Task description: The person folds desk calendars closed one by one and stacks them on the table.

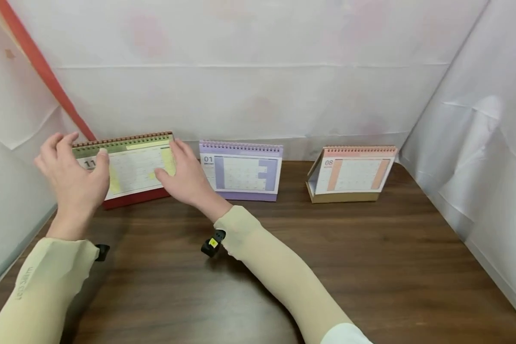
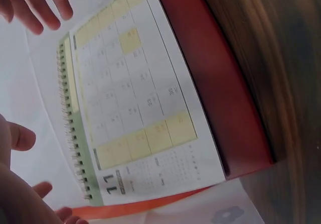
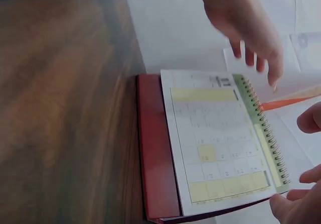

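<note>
11 is the number printed on the green-topped calendar [image 1: 133, 172] set between your hands, at the left end of a row of 3. It stands on the dark wood-grain counter [image 1: 391, 267], its red base [image 1: 134, 198] down, its spiral edge up, its front slightly angled to the row.

Your left hand [image 1: 75, 179] is at the calendar's left end, fingers spread, thumb in front of the page near the number. Right wrist view shows that hand apart from the paper, above the left edge.

Your right hand [image 1: 187, 177] is at the right end, fingers apart from the thumb, pinching nothing that you can see. Fingertips lie just beside the upper right corner; you cannot tell whether they touch it.

Just beyond your right hand stands the purple calendar [image 1: 245, 172], page 01, partly hidden by that hand. Well apart at far right: the orange-topped calendar [image 1: 354, 174], page 08, on a tan base [image 1: 346, 197], turned so that its left side shows.

You wear pale sleeves [image 1: 279, 267], with a black device [image 1: 219, 235] at the right wrist. White cloth [image 1: 262, 100] with faint pink patches hangs behind; a red strip [image 1: 44, 71] slants down at left.
</note>
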A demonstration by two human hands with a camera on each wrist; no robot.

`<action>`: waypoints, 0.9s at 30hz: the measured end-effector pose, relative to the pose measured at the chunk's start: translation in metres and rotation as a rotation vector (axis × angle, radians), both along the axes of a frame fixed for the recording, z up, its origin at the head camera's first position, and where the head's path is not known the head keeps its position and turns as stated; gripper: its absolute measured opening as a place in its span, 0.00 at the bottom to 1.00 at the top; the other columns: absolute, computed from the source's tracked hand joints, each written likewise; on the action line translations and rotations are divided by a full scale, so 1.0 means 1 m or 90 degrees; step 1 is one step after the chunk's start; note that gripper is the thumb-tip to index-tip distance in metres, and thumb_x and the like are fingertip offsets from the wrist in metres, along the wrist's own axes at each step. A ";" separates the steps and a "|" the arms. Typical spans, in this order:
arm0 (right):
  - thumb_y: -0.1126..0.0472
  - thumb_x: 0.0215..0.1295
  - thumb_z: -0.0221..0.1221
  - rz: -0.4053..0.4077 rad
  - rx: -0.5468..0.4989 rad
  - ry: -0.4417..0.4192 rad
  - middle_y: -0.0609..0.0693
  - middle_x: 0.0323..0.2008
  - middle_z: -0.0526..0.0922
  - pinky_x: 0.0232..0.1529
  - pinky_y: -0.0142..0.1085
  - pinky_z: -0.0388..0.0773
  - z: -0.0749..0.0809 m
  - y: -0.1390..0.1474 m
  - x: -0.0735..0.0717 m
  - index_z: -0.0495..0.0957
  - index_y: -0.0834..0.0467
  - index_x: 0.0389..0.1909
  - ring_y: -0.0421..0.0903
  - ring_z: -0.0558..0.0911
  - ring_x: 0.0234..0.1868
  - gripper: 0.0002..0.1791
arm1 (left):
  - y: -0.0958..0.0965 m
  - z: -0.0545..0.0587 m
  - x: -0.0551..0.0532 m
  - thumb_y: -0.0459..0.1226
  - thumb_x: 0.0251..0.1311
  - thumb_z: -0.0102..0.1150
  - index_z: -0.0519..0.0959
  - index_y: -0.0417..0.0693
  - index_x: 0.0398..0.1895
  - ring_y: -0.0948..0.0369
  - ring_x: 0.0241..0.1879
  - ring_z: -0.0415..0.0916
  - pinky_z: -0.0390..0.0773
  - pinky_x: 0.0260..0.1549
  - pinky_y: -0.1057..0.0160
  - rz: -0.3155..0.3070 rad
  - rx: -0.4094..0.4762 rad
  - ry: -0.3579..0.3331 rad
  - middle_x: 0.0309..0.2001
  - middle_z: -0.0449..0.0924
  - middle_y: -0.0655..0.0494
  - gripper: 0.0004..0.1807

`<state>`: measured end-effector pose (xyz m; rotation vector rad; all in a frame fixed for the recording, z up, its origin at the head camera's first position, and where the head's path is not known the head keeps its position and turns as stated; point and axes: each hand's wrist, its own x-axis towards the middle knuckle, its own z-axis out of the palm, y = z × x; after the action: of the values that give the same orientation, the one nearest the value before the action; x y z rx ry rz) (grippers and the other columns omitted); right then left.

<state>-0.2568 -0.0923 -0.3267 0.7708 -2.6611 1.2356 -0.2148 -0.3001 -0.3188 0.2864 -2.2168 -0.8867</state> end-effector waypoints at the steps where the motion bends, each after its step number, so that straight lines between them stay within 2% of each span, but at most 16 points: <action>1: 0.46 0.70 0.56 -0.008 -0.017 -0.006 0.41 0.78 0.48 0.70 0.36 0.58 -0.001 -0.001 -0.003 0.50 0.52 0.79 0.38 0.55 0.74 0.42 | 0.000 0.000 -0.002 0.47 0.65 0.51 0.62 0.46 0.73 0.56 0.70 0.44 0.52 0.66 0.53 0.003 0.010 -0.003 0.73 0.52 0.54 0.34; 3: 0.47 0.70 0.57 -0.017 -0.048 -0.024 0.41 0.78 0.45 0.70 0.39 0.58 -0.004 -0.002 -0.008 0.47 0.51 0.80 0.40 0.53 0.75 0.43 | -0.001 0.000 -0.004 0.49 0.66 0.50 0.59 0.50 0.75 0.58 0.71 0.42 0.51 0.67 0.54 0.007 0.041 -0.032 0.74 0.49 0.55 0.36; 7: 0.46 0.71 0.57 0.013 -0.090 -0.069 0.42 0.79 0.44 0.72 0.39 0.54 -0.012 -0.005 -0.018 0.43 0.50 0.80 0.39 0.49 0.76 0.45 | -0.008 0.002 -0.004 0.56 0.68 0.45 0.48 0.53 0.80 0.53 0.74 0.42 0.49 0.70 0.51 0.000 0.134 -0.150 0.77 0.45 0.50 0.41; 9: 0.45 0.71 0.56 0.034 -0.103 -0.086 0.41 0.79 0.44 0.72 0.37 0.52 -0.015 -0.006 -0.023 0.41 0.49 0.81 0.37 0.48 0.76 0.46 | -0.013 0.004 -0.003 0.60 0.69 0.41 0.46 0.50 0.80 0.49 0.74 0.45 0.51 0.70 0.47 -0.014 0.170 -0.199 0.77 0.47 0.45 0.43; 11: 0.45 0.71 0.57 0.045 -0.122 -0.106 0.40 0.78 0.46 0.72 0.37 0.52 -0.016 -0.007 -0.026 0.40 0.47 0.81 0.36 0.49 0.76 0.47 | -0.016 0.005 -0.002 0.63 0.69 0.38 0.47 0.47 0.80 0.47 0.73 0.49 0.54 0.69 0.45 -0.030 0.193 -0.228 0.76 0.49 0.42 0.45; 14: 0.45 0.71 0.58 0.047 -0.157 -0.131 0.39 0.78 0.49 0.71 0.38 0.56 -0.014 -0.006 -0.030 0.41 0.45 0.81 0.38 0.54 0.75 0.47 | -0.019 0.006 -0.002 0.64 0.69 0.36 0.49 0.46 0.80 0.46 0.72 0.54 0.59 0.66 0.44 -0.045 0.218 -0.245 0.76 0.52 0.41 0.45; 19: 0.46 0.71 0.59 0.056 -0.211 -0.186 0.40 0.76 0.55 0.66 0.37 0.65 -0.012 -0.001 -0.033 0.42 0.44 0.80 0.42 0.64 0.72 0.46 | -0.020 0.008 -0.002 0.64 0.69 0.36 0.48 0.46 0.80 0.48 0.73 0.51 0.56 0.68 0.46 -0.052 0.242 -0.251 0.77 0.49 0.42 0.46; 22: 0.47 0.71 0.59 0.065 -0.223 -0.211 0.42 0.76 0.55 0.64 0.37 0.68 -0.011 0.001 -0.034 0.45 0.44 0.80 0.43 0.65 0.71 0.44 | -0.021 0.009 -0.001 0.64 0.70 0.37 0.49 0.45 0.80 0.50 0.72 0.51 0.55 0.69 0.48 -0.056 0.251 -0.253 0.77 0.49 0.42 0.45; 27: 0.48 0.70 0.60 0.061 -0.260 -0.242 0.42 0.74 0.57 0.60 0.38 0.72 -0.009 0.001 -0.032 0.52 0.41 0.79 0.45 0.68 0.69 0.41 | -0.024 0.009 -0.001 0.63 0.70 0.38 0.50 0.45 0.80 0.54 0.70 0.54 0.58 0.68 0.54 -0.062 0.269 -0.249 0.76 0.51 0.42 0.44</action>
<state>-0.2887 -0.0913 -0.3356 0.6566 -2.5087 2.0460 -0.2159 -0.3245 -0.3098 0.5965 -2.3897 -1.4591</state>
